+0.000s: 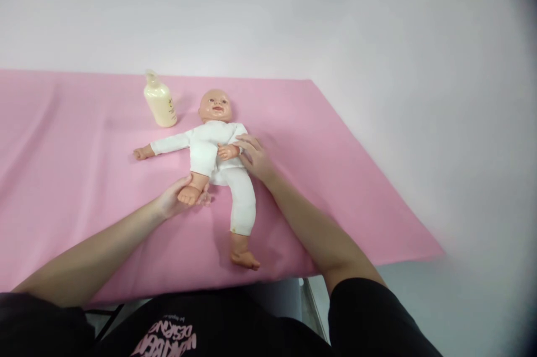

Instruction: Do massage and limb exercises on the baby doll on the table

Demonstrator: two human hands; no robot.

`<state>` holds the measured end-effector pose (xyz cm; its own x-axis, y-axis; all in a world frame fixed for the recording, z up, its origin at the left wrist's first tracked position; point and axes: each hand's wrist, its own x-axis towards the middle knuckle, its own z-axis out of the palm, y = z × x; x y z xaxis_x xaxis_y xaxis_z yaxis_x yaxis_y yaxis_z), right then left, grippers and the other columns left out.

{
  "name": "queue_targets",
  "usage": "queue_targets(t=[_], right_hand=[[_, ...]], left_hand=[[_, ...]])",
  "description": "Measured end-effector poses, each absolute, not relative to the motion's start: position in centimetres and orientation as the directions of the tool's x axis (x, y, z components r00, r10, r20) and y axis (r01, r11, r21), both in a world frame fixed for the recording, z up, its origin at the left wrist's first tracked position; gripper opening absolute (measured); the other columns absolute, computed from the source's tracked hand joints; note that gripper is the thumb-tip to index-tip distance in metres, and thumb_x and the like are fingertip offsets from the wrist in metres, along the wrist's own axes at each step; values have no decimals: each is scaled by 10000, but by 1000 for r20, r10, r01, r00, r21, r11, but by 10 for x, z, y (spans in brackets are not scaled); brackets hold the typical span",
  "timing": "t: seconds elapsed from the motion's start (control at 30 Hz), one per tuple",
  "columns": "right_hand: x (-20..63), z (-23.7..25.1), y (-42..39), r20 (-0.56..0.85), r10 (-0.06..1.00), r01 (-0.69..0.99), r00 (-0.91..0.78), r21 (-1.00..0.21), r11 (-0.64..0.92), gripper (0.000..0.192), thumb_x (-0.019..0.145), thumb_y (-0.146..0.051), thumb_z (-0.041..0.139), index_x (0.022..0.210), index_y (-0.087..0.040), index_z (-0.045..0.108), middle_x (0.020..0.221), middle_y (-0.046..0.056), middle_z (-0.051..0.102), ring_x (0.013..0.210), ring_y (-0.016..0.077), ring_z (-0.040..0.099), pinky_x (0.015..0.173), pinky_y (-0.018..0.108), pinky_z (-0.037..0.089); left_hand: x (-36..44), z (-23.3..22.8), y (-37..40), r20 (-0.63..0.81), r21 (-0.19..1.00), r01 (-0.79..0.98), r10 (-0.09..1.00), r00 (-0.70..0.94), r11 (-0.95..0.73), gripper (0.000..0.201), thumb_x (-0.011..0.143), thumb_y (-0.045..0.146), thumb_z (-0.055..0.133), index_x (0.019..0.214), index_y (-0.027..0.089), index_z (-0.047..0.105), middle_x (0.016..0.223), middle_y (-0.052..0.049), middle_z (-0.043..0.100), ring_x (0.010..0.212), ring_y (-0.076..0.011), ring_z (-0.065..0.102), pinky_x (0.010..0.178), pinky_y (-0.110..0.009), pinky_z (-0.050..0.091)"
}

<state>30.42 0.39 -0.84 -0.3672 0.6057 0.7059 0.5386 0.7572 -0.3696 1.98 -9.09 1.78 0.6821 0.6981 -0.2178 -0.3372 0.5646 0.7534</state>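
One doll (218, 133) lies face up on the pink cloth (356, 195), its long axis running from the head, at the far end, to the feet near the front edge; one leg is straighter, the other bent. Two hands touch it: the left hand (174, 200) curls around the bent leg's ankle; the right hand (258, 161), fingers partly spread, rests at a forearm, whether gripping I cannot tell. One bottle (161, 105) stands near the head.

We count two hands (174, 199) (259, 162) (one left, one right), one doll (210, 132), one bottle (163, 107) and one cloth (335, 178).
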Motion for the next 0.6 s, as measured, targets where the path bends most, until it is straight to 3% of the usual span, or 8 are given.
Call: queue_targets(t=[0.13,0.27,0.4,0.47,0.6], right_hand=[[305,-10,3,713,639,495,-289,-461,737,305,988,-353,525,1261,-274,633,1322,99,660,1308,274,591,1149,547,475],[306,-17,5,689,715,400,-119,-626,670,395,971,-455,574,1324,-280,567,1337,102,641,1304,271,588,1166,537,453],[307,-22,12,605,795,228,51,-782,580,519,921,-556,634,1340,-278,506,1366,105,600,1280,251,602,1123,467,498],[308,-22,16,576,806,165,138,-816,555,555,895,-595,646,1325,-281,487,1372,104,577,1282,243,596,1101,435,516],[316,-22,22,510,816,100,272,-858,504,598,859,-620,651,1315,-292,444,1404,109,516,1272,243,588,1055,447,552]], left_hand=[[16,4,-91,-171,830,-209,593,787,518,607,776,718,688,916,127,697,768,-91,691,803,-256,676,865,-410,522],[10,3,-94,-152,873,-109,479,865,475,619,690,668,792,974,123,719,903,-127,728,865,-267,689,821,-382,551],[8,18,-97,-159,956,47,376,913,291,561,732,585,817,1041,129,713,1002,-132,734,954,-280,706,866,-388,577],[8,22,-100,-198,974,138,376,905,182,530,757,536,823,1083,138,697,1065,-133,732,1015,-287,703,893,-392,580],[10,20,-109,-178,980,199,475,862,6,505,770,507,822,1088,145,671,1057,-106,730,983,-250,695,853,-338,584]])
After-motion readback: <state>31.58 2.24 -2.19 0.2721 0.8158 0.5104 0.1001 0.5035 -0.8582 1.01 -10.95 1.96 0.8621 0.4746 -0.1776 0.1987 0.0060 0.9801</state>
